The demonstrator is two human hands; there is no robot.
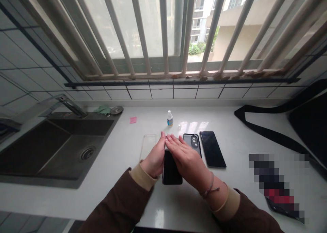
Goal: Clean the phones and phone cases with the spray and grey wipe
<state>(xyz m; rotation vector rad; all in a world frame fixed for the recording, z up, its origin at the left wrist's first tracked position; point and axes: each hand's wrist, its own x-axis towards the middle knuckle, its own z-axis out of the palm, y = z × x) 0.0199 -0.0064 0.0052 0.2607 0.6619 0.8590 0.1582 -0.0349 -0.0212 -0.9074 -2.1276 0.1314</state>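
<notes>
My left hand (155,158) grips the left edge of a black smartphone (172,170), its thumb pointing up along the side. Over the phone's upper part lies my right hand (185,154), fingers together and pressed down. A small whitish bit (167,145) shows under its fingertips, too covered to name. Just beyond the hands stand a small white bottle (170,120) with a blue label and a tiny white cap (179,127). A clear phone case (148,146) lies left of the phone. To the right are a dark-rimmed phone case (194,142) and a second black phone (213,149).
A dark sink (58,151) with a faucet (73,105) is set into the counter at left. A pink sticky note (133,120) and green cloth (102,110) lie near it. A black strap (270,131) and a pixelated object (278,188) occupy the right. Window bars (143,32) rise behind.
</notes>
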